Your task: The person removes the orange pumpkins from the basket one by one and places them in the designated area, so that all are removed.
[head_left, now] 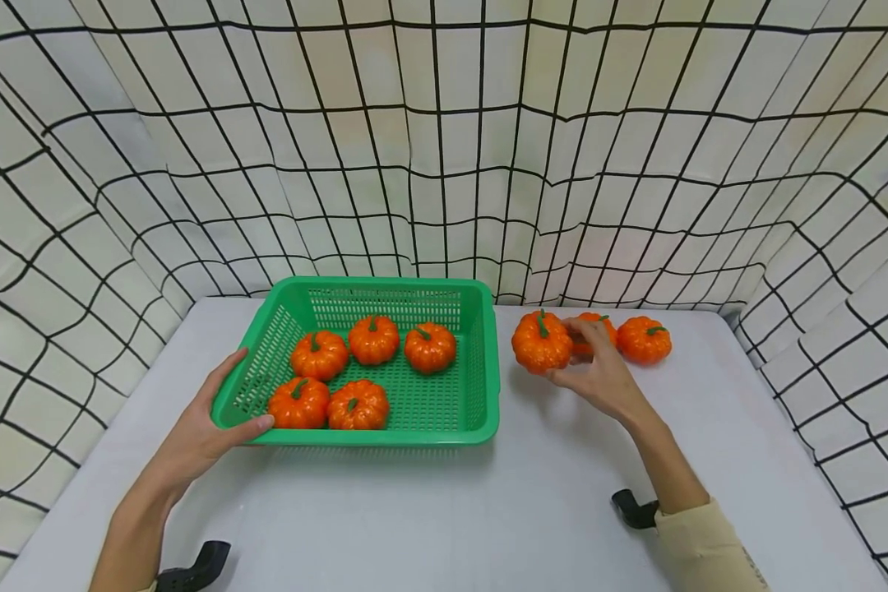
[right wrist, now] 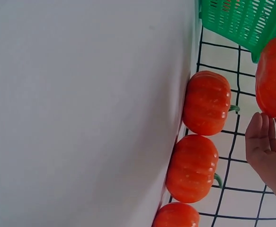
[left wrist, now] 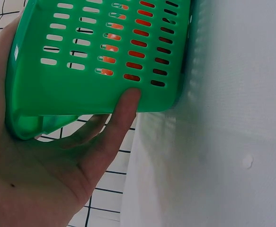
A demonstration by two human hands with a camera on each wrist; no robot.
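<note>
My left hand (head_left: 203, 415) grips the near left corner of a green plastic basket (head_left: 429, 437); the left wrist view shows fingers against its slotted wall (left wrist: 90, 94). Inside the basket sit several small orange pumpkins (head_left: 358, 404) with green stems. To the right of the basket, my right hand (head_left: 603, 374) holds another pumpkin (head_left: 542, 341) by its side, raised off the table. Beyond that hand, a partly hidden pumpkin (head_left: 599, 322) and a fully visible pumpkin (head_left: 644, 340) rest on the table. In the right wrist view, three pumpkins (right wrist: 192, 169) stand in a row.
A white table (head_left: 444, 518) lies under everything. White cloth walls with a black grid net (head_left: 437, 177) enclose its back and sides. Black devices (head_left: 196, 567) are on both wrists.
</note>
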